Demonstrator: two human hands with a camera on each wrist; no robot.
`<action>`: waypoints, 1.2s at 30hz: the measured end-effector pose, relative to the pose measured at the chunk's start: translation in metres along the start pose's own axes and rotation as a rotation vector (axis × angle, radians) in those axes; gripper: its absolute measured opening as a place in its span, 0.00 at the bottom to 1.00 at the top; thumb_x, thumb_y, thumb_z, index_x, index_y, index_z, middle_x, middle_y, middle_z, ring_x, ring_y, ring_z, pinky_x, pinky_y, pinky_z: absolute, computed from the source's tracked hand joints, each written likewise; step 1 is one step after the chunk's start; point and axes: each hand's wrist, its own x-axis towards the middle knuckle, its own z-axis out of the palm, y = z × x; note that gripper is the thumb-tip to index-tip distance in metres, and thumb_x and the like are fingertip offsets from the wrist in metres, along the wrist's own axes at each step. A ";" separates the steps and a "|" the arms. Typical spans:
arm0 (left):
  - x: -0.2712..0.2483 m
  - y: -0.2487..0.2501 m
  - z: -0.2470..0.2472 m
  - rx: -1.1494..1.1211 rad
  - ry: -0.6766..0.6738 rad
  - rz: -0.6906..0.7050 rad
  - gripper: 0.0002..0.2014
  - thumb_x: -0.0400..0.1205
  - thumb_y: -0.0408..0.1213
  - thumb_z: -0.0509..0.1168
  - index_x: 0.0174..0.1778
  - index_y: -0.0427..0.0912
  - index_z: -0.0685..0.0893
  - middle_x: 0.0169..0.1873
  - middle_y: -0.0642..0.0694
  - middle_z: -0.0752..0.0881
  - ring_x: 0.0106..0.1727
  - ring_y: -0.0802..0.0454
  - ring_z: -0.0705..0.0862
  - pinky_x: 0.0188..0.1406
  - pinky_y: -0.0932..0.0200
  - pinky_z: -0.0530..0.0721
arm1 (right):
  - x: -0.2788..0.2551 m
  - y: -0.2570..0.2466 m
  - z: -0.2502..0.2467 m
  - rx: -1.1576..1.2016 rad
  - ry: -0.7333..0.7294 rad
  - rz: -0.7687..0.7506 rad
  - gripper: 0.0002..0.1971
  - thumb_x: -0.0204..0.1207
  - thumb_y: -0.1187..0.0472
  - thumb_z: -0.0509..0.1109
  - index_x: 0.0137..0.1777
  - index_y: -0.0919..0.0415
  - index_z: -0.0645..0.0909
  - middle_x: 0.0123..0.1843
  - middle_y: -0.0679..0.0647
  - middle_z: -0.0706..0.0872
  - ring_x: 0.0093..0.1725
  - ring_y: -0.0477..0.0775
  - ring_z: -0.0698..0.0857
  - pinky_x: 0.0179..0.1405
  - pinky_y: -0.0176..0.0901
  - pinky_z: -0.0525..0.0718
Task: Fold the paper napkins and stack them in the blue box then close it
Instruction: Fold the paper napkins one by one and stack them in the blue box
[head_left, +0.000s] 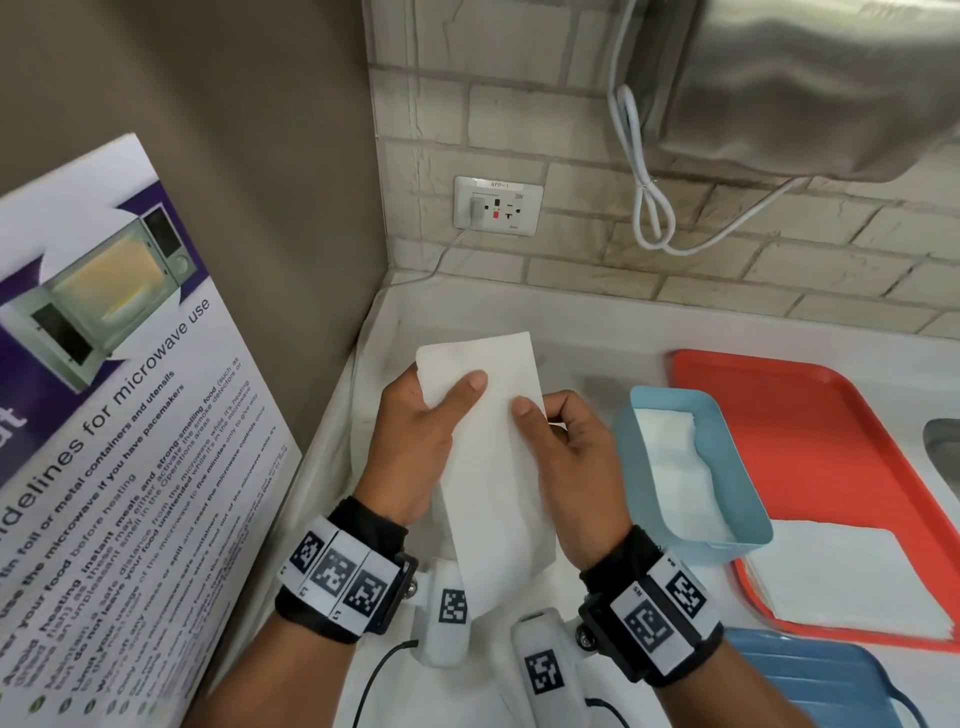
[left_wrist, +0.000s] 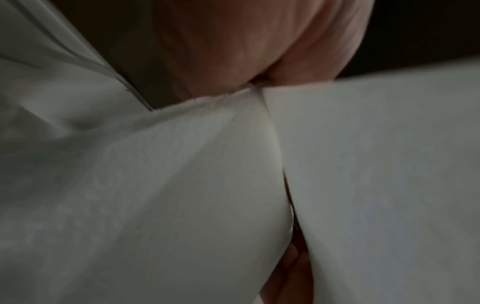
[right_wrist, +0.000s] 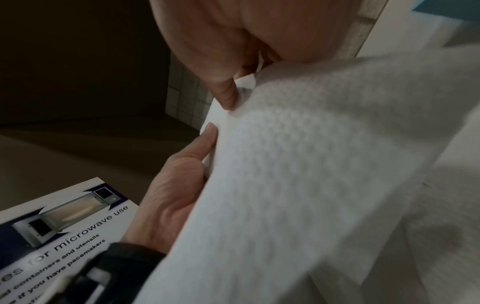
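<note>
The paper napkin (head_left: 488, 457), folded into a long strip, is held in the air above the white counter (head_left: 587, 322), between both hands. The left hand (head_left: 415, 441) grips the strip's left edge near the top, thumb on the front face, fingers behind. The right hand (head_left: 566, 467) pinches the right edge, thumb on the front. The blue box (head_left: 737, 488) stands open just right of the right hand, partly on the red tray (head_left: 831, 415), with folded napkins (head_left: 675, 467) inside. The unfolded napkin stack (head_left: 852, 577) lies on the tray, and the blue lid (head_left: 810, 675) lies nearest the person
</note>
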 end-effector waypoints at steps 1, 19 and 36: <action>0.001 0.000 0.000 -0.003 0.009 0.001 0.13 0.85 0.33 0.72 0.65 0.36 0.86 0.57 0.39 0.93 0.60 0.39 0.92 0.64 0.36 0.89 | 0.000 0.000 0.000 -0.009 -0.002 -0.006 0.10 0.83 0.53 0.73 0.39 0.45 0.83 0.45 0.58 0.92 0.44 0.59 0.90 0.48 0.58 0.89; 0.018 0.013 -0.028 -0.063 0.365 0.166 0.06 0.85 0.33 0.73 0.57 0.42 0.90 0.51 0.48 0.95 0.55 0.50 0.93 0.56 0.50 0.90 | 0.014 0.023 -0.033 -0.204 -0.543 0.295 0.07 0.78 0.65 0.77 0.53 0.67 0.87 0.37 0.52 0.89 0.31 0.48 0.82 0.33 0.37 0.82; 0.019 0.008 -0.045 0.093 0.344 0.256 0.10 0.80 0.35 0.75 0.57 0.44 0.88 0.52 0.50 0.94 0.57 0.49 0.92 0.64 0.46 0.89 | 0.021 0.075 -0.042 -0.962 -0.510 0.070 0.30 0.69 0.40 0.81 0.70 0.46 0.81 0.57 0.44 0.78 0.51 0.41 0.80 0.58 0.41 0.77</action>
